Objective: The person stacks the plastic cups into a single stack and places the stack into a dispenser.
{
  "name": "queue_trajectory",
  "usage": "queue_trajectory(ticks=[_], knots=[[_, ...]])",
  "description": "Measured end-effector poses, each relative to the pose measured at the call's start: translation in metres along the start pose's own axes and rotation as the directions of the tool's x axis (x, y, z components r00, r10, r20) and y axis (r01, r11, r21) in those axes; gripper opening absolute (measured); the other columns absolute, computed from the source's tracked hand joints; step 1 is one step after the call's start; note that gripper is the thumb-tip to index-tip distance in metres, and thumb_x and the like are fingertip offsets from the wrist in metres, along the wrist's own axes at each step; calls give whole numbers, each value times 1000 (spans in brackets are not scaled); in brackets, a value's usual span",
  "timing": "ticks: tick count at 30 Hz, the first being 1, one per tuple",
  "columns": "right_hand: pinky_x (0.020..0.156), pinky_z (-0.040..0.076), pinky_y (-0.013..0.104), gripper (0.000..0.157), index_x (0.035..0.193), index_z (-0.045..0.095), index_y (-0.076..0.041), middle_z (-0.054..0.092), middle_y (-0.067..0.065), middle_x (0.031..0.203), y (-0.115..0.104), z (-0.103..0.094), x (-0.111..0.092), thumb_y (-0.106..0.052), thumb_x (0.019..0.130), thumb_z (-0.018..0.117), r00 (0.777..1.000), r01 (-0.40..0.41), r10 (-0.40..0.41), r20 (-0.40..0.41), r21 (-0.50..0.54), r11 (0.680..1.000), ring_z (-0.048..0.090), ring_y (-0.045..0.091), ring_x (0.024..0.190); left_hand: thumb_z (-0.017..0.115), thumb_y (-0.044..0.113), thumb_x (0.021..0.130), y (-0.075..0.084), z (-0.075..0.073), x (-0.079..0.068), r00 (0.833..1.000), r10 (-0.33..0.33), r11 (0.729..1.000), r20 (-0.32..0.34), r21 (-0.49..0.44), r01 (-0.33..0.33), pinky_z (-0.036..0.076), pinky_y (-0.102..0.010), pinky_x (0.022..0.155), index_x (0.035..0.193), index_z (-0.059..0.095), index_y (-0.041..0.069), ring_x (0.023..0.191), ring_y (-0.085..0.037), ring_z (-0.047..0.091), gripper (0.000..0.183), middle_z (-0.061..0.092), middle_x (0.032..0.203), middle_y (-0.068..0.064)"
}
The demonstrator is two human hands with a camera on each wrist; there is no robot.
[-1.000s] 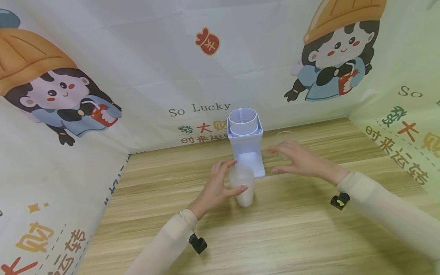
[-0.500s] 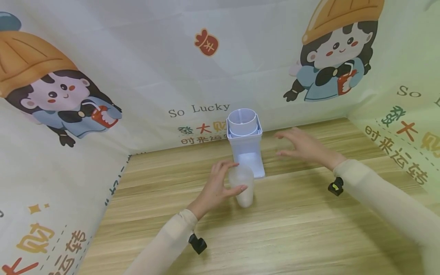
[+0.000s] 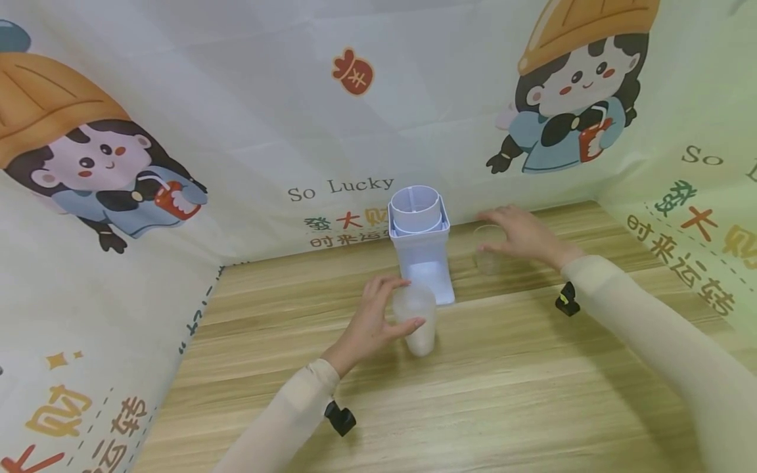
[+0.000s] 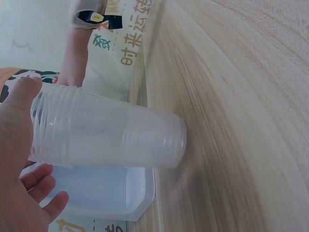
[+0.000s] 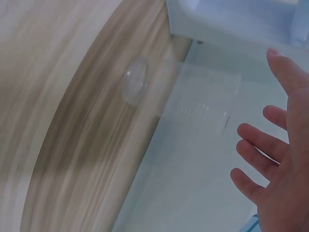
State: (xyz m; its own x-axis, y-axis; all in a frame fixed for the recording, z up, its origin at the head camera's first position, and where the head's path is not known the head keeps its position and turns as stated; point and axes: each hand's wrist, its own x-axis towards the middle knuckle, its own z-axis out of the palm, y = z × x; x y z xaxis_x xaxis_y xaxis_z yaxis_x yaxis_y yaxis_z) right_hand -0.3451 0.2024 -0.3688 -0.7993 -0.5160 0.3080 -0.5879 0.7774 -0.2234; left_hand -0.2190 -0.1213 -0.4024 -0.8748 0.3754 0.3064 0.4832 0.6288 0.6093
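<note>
A stack of clear plastic cups (image 3: 421,335) stands upright on the table, gripped near the rims by my left hand (image 3: 368,322). In the left wrist view, the thumb lies over the rims of the cup stack (image 4: 106,128) and the fingers bend in from the other side. Just behind the stack is a pale lilac plastic holder (image 3: 421,251) with a round tube at its top. A single clear cup (image 3: 488,263) stands to the holder's right. My right hand (image 3: 523,235) is beside this cup with fingers spread; the right wrist view shows a gap between fingers and cup (image 5: 203,96).
The wood-grain table (image 3: 473,401) runs back to a printed cloth (image 3: 266,118) close behind the holder. More cloth hangs at the left and right sides. A black wrist camera (image 3: 340,418) sits on the left wrist, another (image 3: 568,300) on the right.
My right hand has moved right and farther back, away from the holder, leaving more of the single cup uncovered. The left hand and the cup stack have stayed in place.
</note>
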Motion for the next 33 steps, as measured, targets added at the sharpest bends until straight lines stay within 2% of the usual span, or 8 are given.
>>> queue_trajectory(ticks=[12,28,33], knots=[[114,36,58,71,138,52,-2,56,20,141,12,4,4,-48,87,71,997,-42,42,60,-12,999,50,43,130,84,34,78,-2,1,0,1000,1,1000,-3,6,-1,39,-53,114,135,52,11,135,-31,39,69,47,140,-11],[104,44,57,66,134,56,-4,65,21,127,13,3,1,-44,85,75,999,-45,45,27,4,999,58,40,118,84,34,78,-4,2,0,1000,15,1000,-14,24,-14,41,-52,112,135,52,10,132,-31,41,69,49,137,-11],[106,43,57,66,135,56,-4,64,20,130,7,-2,-3,-43,85,75,999,-29,29,25,-1,1000,57,40,121,84,34,78,-3,2,0,1000,15,1000,-14,22,-15,42,-52,111,135,52,10,131,-31,42,69,49,136,-11]])
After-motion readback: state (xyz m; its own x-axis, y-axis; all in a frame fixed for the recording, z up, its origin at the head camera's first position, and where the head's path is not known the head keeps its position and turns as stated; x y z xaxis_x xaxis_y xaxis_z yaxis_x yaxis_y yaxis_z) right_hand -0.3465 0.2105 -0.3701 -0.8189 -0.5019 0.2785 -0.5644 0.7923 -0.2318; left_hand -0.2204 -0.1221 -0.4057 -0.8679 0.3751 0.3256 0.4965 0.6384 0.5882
